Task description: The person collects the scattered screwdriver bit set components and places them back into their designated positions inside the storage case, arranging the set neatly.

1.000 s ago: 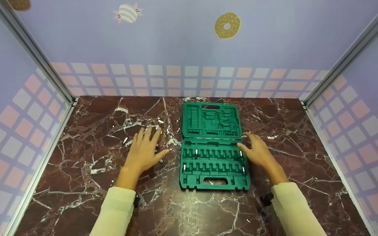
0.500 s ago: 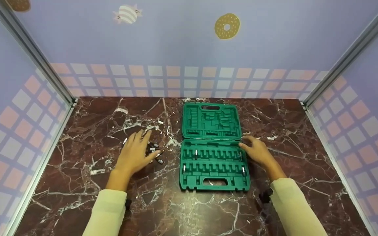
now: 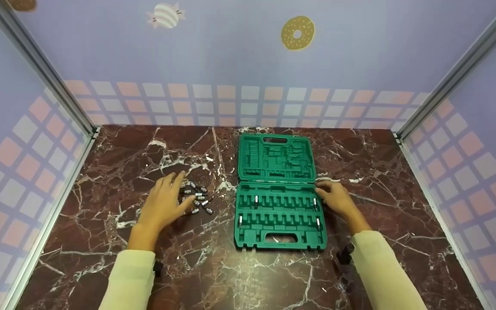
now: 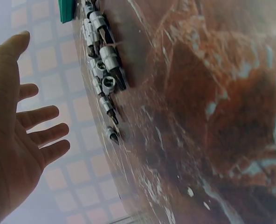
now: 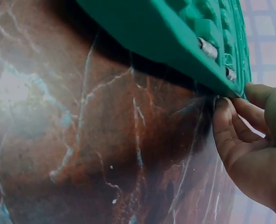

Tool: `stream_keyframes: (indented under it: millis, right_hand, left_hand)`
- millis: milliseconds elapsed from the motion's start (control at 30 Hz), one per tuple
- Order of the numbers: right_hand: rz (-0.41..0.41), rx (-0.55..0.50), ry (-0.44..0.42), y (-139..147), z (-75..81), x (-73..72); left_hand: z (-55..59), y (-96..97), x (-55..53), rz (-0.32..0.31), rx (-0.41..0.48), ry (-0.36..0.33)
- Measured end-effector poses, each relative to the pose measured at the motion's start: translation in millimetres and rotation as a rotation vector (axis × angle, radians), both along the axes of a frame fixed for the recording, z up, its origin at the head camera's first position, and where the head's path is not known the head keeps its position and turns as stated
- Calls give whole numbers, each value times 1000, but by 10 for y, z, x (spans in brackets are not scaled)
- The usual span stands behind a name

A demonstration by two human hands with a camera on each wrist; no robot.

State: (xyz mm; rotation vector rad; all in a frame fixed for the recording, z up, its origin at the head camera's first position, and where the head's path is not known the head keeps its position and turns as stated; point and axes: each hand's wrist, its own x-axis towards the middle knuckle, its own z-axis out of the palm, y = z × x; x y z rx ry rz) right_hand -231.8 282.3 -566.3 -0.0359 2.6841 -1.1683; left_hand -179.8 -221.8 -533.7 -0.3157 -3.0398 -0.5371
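My left hand hovers over the left side of the table with its fingers spread loosely, holding nothing. Close by its thumb lies a heap of bit sockets. In the left wrist view these bit sockets have chrome bodies and dark bits. A green plastic socket case lies opened flat at the middle. Several bit sockets stand in its slots, and most slots are bare. At the case's right edge near the hinge, my right hand pinches the rim, thumb above and curled fingers at the side.
The table is dark red marble with white veins. A patterned back wall and side walls enclose it on three sides. The case lid lies back toward the rear wall.
My left hand has drawn back to the left and toward me, uncovering the heap of bit sockets. The right hand has shifted slightly off the case's slots onto its right edge.
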Motion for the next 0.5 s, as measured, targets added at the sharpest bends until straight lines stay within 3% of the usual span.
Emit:
stream_keyframes:
  millis: [500]
  right_hand:
    - [-29, 0, 23, -32, -35, -3]
  left_hand:
    - [-35, -271, 81, 54, 180, -91]
